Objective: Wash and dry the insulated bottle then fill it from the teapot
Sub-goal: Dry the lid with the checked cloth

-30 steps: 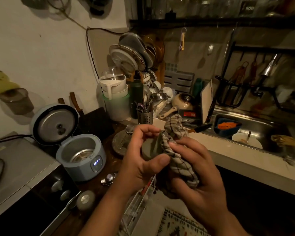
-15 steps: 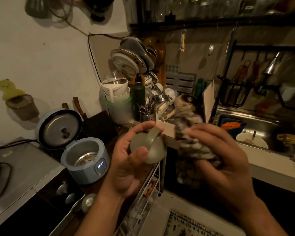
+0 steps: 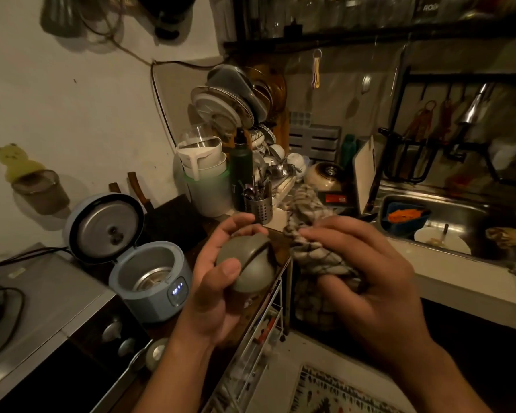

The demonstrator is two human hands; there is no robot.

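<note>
Above the table [image 3: 281,244] edge, the left hand [image 3: 209,281] clamps its grip on the bottle lid [image 3: 248,263]; the right hand [image 3: 364,272], grip bunching the checked cloth [image 3: 313,248], has drawn clear: lid drying looks done.

My left hand [image 3: 212,290] holds the bottle cap [image 3: 246,263] just left of the cloth [image 3: 313,251] gripped in my right hand [image 3: 367,281]. The rice cooker [image 3: 152,281] stands on the counter to the left, the utensil holder [image 3: 258,208] behind the bottle cap, and the sink [image 3: 471,216] to the right.
</note>
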